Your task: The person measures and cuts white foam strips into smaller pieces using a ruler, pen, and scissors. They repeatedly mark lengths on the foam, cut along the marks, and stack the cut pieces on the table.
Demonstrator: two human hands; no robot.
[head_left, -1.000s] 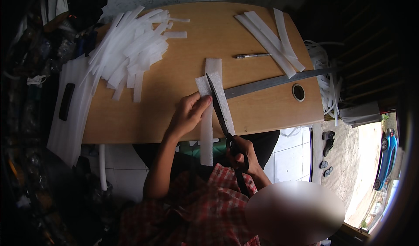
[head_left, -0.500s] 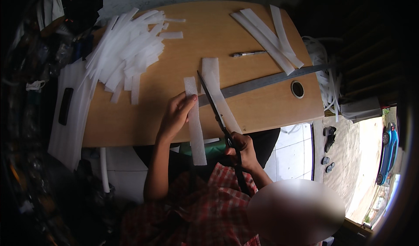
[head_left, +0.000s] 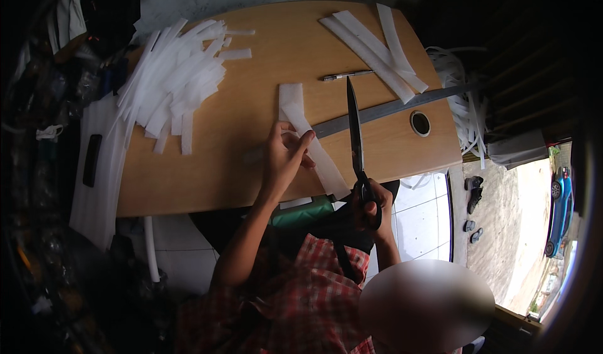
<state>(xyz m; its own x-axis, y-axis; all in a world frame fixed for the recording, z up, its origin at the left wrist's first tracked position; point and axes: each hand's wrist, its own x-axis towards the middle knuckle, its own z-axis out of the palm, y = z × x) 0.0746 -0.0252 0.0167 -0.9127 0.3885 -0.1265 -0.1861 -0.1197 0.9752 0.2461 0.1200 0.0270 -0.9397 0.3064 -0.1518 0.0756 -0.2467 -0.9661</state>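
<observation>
My right hand (head_left: 375,204) grips black-handled scissors (head_left: 355,134) near the table's front edge. Their long blades point away from me and look nearly closed together. Over the middle of the table my left hand (head_left: 290,153) has its thumb and fingers apart. It is at a long white foam strip (head_left: 323,165), and its thumb overlaps the strip's edge. That strip slants toward me, its near end hanging past the table edge. Under its far end lies another white foam piece (head_left: 290,92). A pale, blurred shape just left of my left hand is too unclear to name.
A long metal ruler (head_left: 383,114) crosses the wooden table (head_left: 207,184). Beyond it lie a pen (head_left: 339,76) and several foam strips (head_left: 370,49). At left is a heap of cut strips (head_left: 182,77) beside foam sheeting (head_left: 103,159). A round grommet hole (head_left: 420,123) sits at right.
My left hand has let go of the short foam strip and moved right to the long one. My right hand has moved the scissors to the right and turned them more upright.
</observation>
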